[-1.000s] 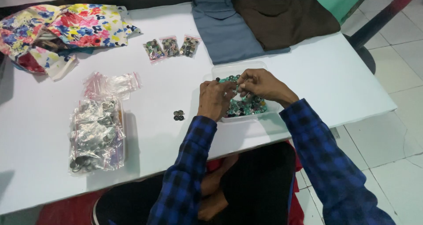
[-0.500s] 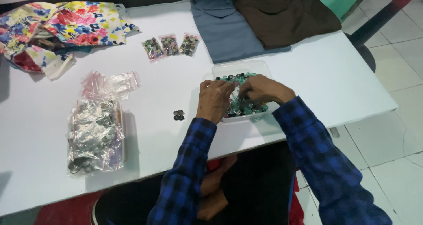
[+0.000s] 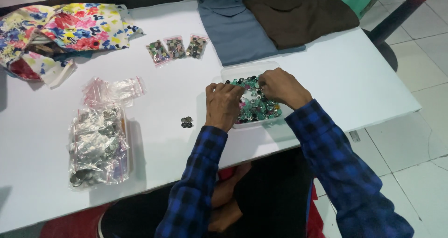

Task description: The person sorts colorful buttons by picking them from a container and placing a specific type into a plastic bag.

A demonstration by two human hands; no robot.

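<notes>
Both hands down in the clear plastic tray [image 3: 232, 72], near the front edge of the white table [image 3: 354, 75], sorting through a heap of mixed buttons [image 3: 259, 105] in green, pink, black and white. Left hand [image 3: 223, 105] curled over the tray's near-left side, fingers bent into the pile, whether pinching a button or only raking cannot be told from here. Right hand [image 3: 281, 88] arched over the middle of the heap, fingertips tucked down among the buttons, grip likewise hidden by the knuckles.

Best kept shallow here, judging by the heaped tray: fingertips skimming the top layer, not digging, so nothing spills over the low rim. One hand spreading, the other picking, looks the tidy way. Tray sitting close to the table edge, so a hard push toward the lap risks tipping it; worth steadying with the left palm.

Small stack of dark buttons [image 3: 186, 122] set apart on the table just left of the tray, within easy reach of the left hand. Three small filled zip bags [image 3: 177, 48] lined up farther back, a loose bundle of empty zip bags [image 3: 112, 89] to the left, and a big bag of silvery metal buttons [image 3: 95, 147] nearer the front left. Floral fabric [image 3: 65, 28] at far left, folded blue-grey cloth [image 3: 235, 26] and brown cloth [image 3: 298, 14] behind the tray
</notes>
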